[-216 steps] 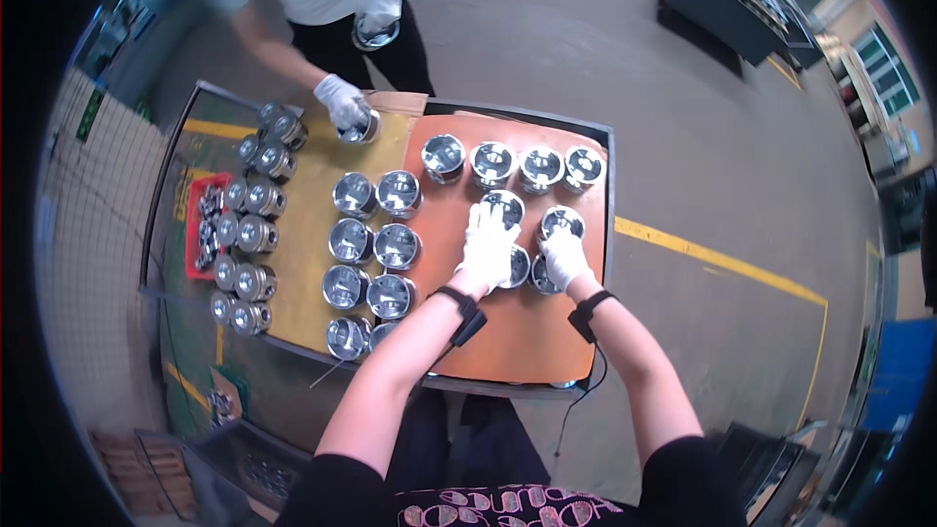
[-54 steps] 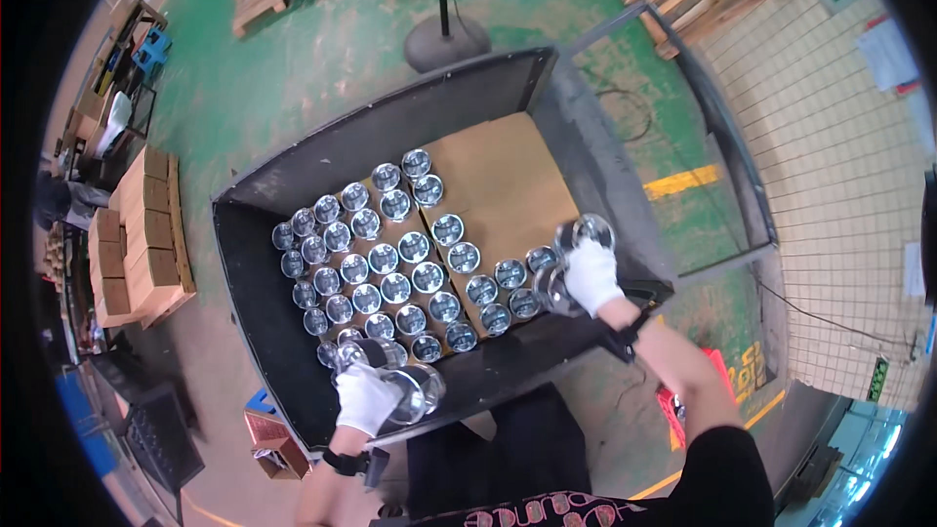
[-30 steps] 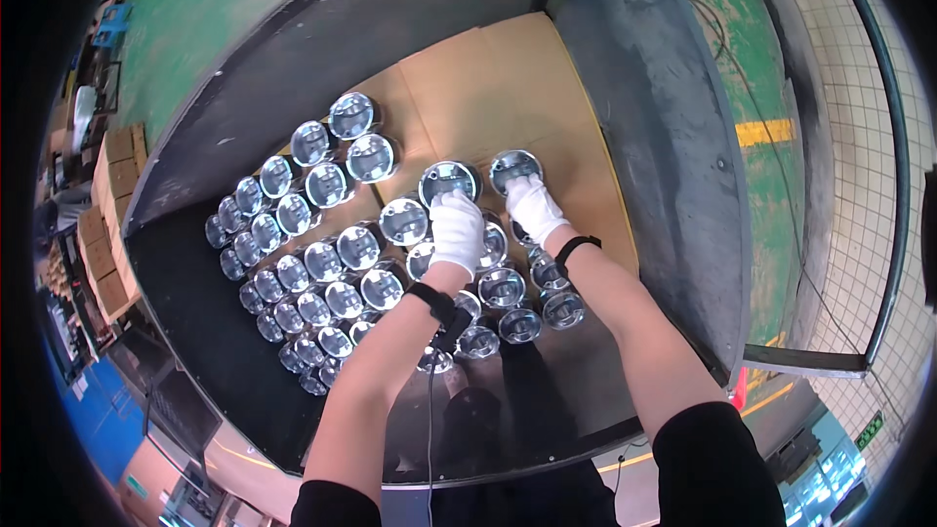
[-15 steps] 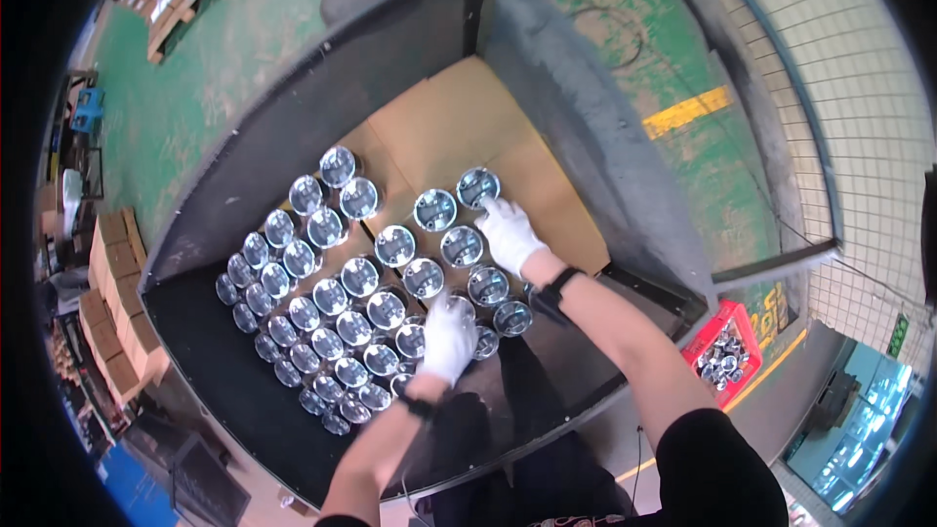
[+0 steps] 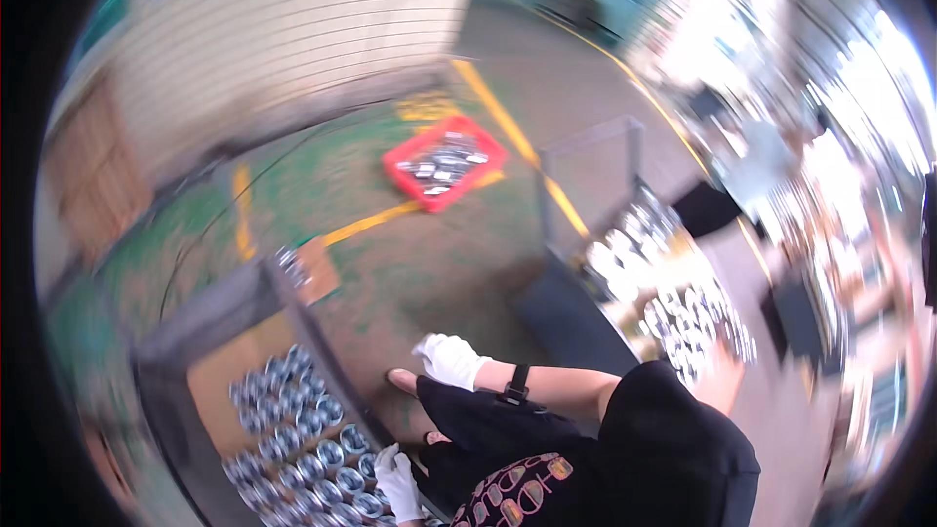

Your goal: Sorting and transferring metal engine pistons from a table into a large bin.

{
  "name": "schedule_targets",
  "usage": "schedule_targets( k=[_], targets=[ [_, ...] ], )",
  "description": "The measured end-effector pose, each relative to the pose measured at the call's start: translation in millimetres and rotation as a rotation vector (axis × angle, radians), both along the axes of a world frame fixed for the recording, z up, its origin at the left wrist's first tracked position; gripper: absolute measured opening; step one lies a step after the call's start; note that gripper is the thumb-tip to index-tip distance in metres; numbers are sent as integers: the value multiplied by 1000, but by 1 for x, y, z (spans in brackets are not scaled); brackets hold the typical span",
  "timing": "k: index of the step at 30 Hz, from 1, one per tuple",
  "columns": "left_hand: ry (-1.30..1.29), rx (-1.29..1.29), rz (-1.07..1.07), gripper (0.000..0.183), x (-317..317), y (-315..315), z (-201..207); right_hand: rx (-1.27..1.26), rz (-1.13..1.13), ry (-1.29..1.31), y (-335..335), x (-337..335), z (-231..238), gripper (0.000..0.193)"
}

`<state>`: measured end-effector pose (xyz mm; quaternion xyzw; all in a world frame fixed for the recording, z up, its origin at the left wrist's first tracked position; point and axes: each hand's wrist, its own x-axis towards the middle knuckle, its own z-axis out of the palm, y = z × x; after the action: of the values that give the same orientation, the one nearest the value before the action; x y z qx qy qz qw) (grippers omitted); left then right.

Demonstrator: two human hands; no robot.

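Note:
Both hands wear white gloves. My right hand (image 5: 451, 361) hangs over the floor beside my legs, fingers loosely curled and apart, with nothing visible in it. A dark band circles that wrist. Lower down, my left hand (image 5: 395, 484) is by the near side wall of a grey crate (image 5: 337, 371), its fingers loosely extended; whether it touches the wall is unclear. Inside the crate, shiny round metal parts (image 5: 330, 453) stand upright in rows on brown cardboard (image 5: 217, 392). The hands look slightly blurred.
A red bin (image 5: 398, 176) with metal parts sits on the floor ahead. To the right stands a dark cart (image 5: 571, 317) with a handle, loaded with shiny parts (image 5: 683, 327). A cardboard piece (image 5: 317, 270) lies by the crate's far corner. Yellow lines mark the floor.
My view has swung right, and the crate is now at lower left. Both hands have left the metal parts they were over; my right hand is now outside the crate.

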<state>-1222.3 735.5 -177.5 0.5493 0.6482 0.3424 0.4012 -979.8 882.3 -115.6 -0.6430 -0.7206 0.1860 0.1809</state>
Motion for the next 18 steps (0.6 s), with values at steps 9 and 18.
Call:
schedule_targets(
  k=[9,18],
  targets=[
    [143,-169,-798,22,207,-10,44,-233,-770,-130,-352,289,-53,17],
    [394,-209,-1380,28,522,-161,49,-311,-1390,-106,-632,511,-22,20]
  ],
)
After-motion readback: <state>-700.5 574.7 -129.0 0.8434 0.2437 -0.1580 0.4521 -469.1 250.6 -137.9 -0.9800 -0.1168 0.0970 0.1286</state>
